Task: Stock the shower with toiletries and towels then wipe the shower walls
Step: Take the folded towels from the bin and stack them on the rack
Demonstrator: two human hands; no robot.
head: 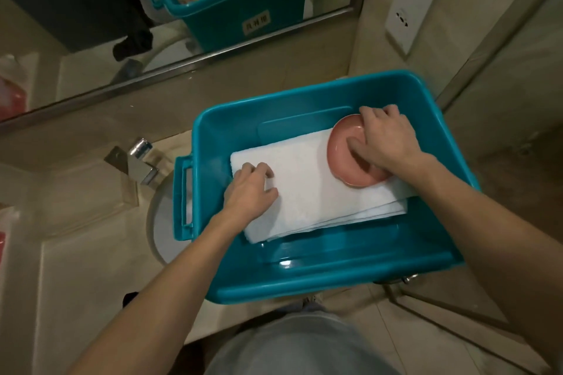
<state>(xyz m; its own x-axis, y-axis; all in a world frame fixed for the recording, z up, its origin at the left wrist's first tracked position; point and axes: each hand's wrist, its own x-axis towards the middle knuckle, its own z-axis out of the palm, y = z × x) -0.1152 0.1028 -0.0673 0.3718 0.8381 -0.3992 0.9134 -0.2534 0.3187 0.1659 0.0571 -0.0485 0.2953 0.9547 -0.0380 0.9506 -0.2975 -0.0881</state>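
A teal plastic tub (pixel 320 280) sits on the vanity, partly over the sink. Inside it lies a folded white towel (pixel 316 195). A pink dish (pixel 344 146) rests on the towel's right end. My left hand (pixel 253 189) grips the towel's left edge, fingers curled over it. My right hand (pixel 387 140) grips the pink dish, thumb inside the bowl and fingers curled over its far rim.
A chrome faucet (pixel 140 158) and the white sink basin (pixel 161 216) lie left of the tub. A mirror (pixel 152 24) runs along the back wall. A wall outlet plate (pixel 408 9) is at upper right, and a glass shower door frame (pixel 475 70) stands to the right.
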